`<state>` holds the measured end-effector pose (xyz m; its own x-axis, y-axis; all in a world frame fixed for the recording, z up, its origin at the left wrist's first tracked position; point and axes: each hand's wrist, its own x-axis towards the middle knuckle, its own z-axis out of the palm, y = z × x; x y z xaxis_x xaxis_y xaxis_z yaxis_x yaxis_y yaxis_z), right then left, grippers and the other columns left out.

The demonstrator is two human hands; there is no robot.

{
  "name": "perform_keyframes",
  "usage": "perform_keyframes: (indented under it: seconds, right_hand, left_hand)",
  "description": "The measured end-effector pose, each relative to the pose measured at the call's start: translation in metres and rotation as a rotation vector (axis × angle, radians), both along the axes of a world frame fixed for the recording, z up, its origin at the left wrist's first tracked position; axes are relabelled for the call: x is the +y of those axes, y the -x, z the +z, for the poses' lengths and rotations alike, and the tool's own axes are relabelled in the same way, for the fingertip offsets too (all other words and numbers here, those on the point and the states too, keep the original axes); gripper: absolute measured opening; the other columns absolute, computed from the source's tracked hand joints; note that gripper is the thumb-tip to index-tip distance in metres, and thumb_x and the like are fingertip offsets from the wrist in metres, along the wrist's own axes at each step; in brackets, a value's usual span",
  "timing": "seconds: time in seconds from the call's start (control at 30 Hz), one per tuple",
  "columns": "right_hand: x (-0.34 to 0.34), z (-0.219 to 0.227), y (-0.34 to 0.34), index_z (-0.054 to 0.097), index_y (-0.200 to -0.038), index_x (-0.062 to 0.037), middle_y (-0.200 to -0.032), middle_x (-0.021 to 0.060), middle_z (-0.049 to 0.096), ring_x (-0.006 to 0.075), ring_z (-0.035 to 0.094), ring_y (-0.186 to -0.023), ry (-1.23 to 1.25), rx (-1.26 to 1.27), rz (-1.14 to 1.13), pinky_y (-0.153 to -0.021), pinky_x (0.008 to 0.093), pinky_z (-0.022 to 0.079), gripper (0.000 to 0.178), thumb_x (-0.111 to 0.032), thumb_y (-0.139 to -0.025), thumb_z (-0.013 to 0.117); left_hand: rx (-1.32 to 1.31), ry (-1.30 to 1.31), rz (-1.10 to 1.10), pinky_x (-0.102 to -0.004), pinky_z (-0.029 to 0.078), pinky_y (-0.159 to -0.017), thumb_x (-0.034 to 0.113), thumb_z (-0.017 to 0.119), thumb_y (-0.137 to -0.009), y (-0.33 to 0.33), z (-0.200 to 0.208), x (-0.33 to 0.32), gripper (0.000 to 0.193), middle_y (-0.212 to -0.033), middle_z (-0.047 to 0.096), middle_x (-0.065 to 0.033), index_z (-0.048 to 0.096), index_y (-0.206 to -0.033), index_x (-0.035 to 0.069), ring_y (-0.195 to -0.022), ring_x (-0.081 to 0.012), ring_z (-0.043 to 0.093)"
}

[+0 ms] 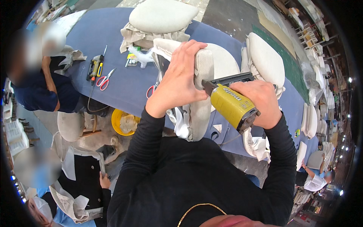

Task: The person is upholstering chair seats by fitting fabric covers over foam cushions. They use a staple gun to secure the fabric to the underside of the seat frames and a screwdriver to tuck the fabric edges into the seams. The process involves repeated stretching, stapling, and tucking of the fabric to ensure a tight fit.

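Observation:
A beige upholstered seat cushion [202, 117] stands on edge in front of me, its underside and white fabric turned to the left. My left hand [179, 77] grips its upper part, fingers over the top and thumb against the near edge. In my right hand [261, 100] is a yellow and black staple gun [231, 106], its nose against or very close to the cushion's right side. Whether the nose touches cannot be made out. A thin hose runs from the gun toward the table. Part of the cushion's far side is hidden behind my left hand.
On the blue table [113, 34] lie red-handled scissors [105, 80], another staple gun [97, 68] and white stuffing [143, 56]. Stacked cushions [162, 17] stand at the back, more cushions [266, 58] to the right. A yellow bucket [116, 122] is below. Two people work at left.

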<state>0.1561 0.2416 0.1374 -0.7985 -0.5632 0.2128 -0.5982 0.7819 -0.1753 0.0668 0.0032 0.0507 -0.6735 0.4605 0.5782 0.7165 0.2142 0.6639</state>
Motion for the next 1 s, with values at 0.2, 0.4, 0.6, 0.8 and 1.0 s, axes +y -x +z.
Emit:
perform_keyframes:
  seconds: [0.2, 0.4, 0.6, 0.8, 1.0]
  right_hand:
    - [-0.006, 0.014, 0.0, 0.07, -0.11, -0.0063, -0.088, 0.0148, 0.074, 0.0359, 0.073, -0.082, -0.103, -0.094, -0.072, -0.073, 0.0449, 0.055, 0.046, -0.025, -0.071, 0.084]
    - [0.017, -0.012, -0.013, 0.07, -0.115, -0.0048, -0.094, 0.0143, 0.076, 0.0277, 0.077, -0.088, 0.21, -0.139, -0.162, -0.077, 0.0397, 0.057, 0.044, -0.017, -0.076, 0.086]
    - [0.063, -0.229, -0.096, 0.07, -0.127, 0.0048, -0.109, 0.0222, 0.076, 0.0257, 0.077, -0.1, 1.07, -0.214, -0.965, -0.089, 0.0358, 0.058, 0.047, -0.003, -0.081, 0.078]
    - [0.108, -0.433, -0.134, 0.028, -0.165, 0.0026, -0.142, 0.0339, 0.061, 0.0477, 0.058, -0.134, 0.512, -0.346, -1.27, -0.113, 0.0481, 0.047, 0.102, -0.017, -0.075, 0.074]
    - [0.068, -0.285, -0.049, 0.057, -0.146, 0.0058, -0.136, 0.0164, 0.067, 0.0224, 0.063, -0.124, 1.442, -0.252, -0.85, -0.109, 0.0344, 0.046, 0.06, -0.045, -0.113, 0.051]
  left_hand:
    - [0.021, -0.01, -0.02, -0.0481, 0.032, -0.125, 0.02, 0.096, -0.062, 0.0, -0.002, 0.004, 0.108, -0.151, 0.045, -0.0218, 0.038, -0.153, 0.007, -0.148, -0.0439, 0.04]
    - [0.033, 0.027, 0.04, -0.0483, 0.033, -0.124, 0.025, 0.096, -0.062, 0.0, -0.012, 0.007, 0.109, -0.152, 0.046, -0.0219, 0.04, -0.153, 0.006, -0.147, -0.043, 0.041]
    - [-0.055, -0.043, 0.185, -0.0471, 0.035, -0.122, 0.028, 0.094, -0.064, 0.007, -0.022, -0.01, 0.111, -0.155, 0.045, -0.02, 0.039, -0.157, 0.005, -0.146, -0.0395, 0.044]
    - [0.155, -0.049, 0.502, -0.0483, 0.038, -0.119, 0.029, 0.093, -0.068, -0.002, -0.028, 0.016, 0.105, -0.152, 0.047, -0.0218, 0.042, -0.156, 0.002, -0.141, -0.0397, 0.047]
    - [0.128, 0.101, 0.035, -0.0461, 0.037, -0.118, 0.028, 0.09, -0.078, -0.046, -0.022, 0.021, 0.085, -0.149, 0.057, -0.0202, 0.053, -0.15, 0.001, -0.139, -0.0359, 0.052]
